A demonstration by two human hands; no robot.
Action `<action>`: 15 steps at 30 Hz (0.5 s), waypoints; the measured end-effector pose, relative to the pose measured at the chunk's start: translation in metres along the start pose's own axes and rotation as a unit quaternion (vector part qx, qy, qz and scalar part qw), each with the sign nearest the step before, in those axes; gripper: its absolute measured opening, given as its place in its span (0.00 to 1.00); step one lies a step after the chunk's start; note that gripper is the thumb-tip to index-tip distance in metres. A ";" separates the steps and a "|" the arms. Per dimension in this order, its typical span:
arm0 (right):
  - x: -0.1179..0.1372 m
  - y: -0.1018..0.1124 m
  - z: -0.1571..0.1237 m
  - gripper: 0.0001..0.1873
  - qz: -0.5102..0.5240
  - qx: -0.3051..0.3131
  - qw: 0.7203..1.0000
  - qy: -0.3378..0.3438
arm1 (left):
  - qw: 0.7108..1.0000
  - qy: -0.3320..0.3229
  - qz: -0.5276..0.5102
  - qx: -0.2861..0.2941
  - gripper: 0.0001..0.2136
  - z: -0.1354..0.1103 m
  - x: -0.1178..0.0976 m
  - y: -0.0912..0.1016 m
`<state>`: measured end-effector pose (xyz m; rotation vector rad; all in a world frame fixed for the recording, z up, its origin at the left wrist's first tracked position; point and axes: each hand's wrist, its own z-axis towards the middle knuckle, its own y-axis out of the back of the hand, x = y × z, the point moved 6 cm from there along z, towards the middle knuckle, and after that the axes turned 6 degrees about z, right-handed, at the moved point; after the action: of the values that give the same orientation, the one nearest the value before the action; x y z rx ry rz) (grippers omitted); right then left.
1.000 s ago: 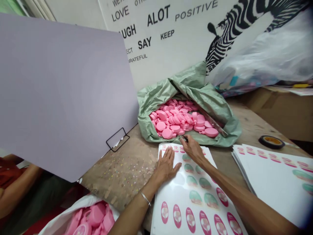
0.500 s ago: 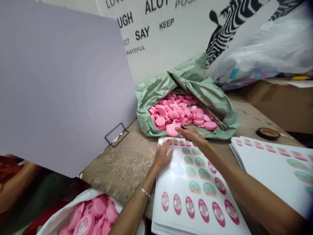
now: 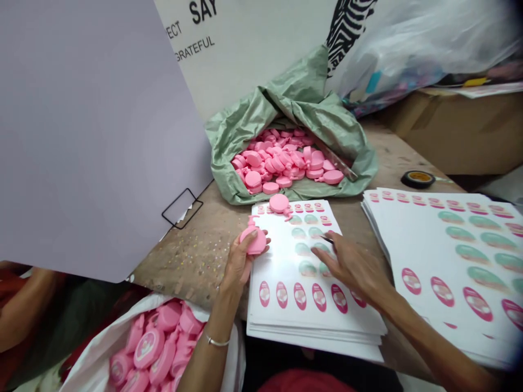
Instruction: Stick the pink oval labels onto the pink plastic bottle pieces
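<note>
My left hand is closed around a pink plastic bottle-shaped piece at the left edge of a stack of sticker sheets. My right hand rests on the sheet over the green oval stickers, pinching a thin dark tool. Another pink piece lies at the top of the sheet. Behind it, a green plastic bag lies open, full of several pink pieces.
A white bag of stickered pink pieces sits at the near left. A second stack of sticker sheets lies right, a tape roll beyond it. A lilac board stands left. Another person's arm shows below it.
My right hand drew back from the green bag onto the sticker sheet. My left hand, flat on the sheet before, now holds a pink piece. One pink piece now lies on the sheet's top. The camera tilted down.
</note>
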<state>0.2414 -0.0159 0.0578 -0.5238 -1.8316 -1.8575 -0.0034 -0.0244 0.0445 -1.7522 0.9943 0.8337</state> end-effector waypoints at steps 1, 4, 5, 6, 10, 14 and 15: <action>-0.013 0.006 -0.012 0.27 -0.067 -0.031 0.997 -0.029 | 1.000 -0.001 0.003 -0.019 0.20 -0.006 0.001 0.009; -0.039 0.006 -0.037 0.30 -0.161 -0.022 0.981 -0.109 | 0.999 0.017 0.031 -0.036 0.21 -0.020 0.014 0.024; -0.041 0.004 -0.042 0.30 -0.172 -0.010 0.977 -0.123 | 0.998 0.016 0.044 -0.033 0.20 -0.022 0.020 0.025; -0.040 0.003 -0.044 0.29 -0.180 -0.005 0.975 -0.129 | 0.998 0.010 0.057 -0.029 0.20 -0.024 0.024 0.025; -0.020 0.009 -0.043 0.20 -0.217 -0.058 0.965 -0.133 | 0.992 -0.023 0.113 -0.043 0.21 -0.027 0.030 0.024; -0.009 0.014 -0.044 0.17 -0.224 -0.087 0.961 -0.134 | 0.981 -0.053 0.170 -0.082 0.23 -0.030 0.025 0.028; -0.008 0.013 -0.045 0.16 -0.229 -0.098 0.960 -0.127 | 0.976 -0.063 0.188 -0.087 0.23 -0.031 0.024 0.028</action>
<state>0.2586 -0.0604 0.0624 -0.4493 -2.0810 -2.3920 -0.0141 -0.0665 0.0240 -1.6524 1.2176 1.2904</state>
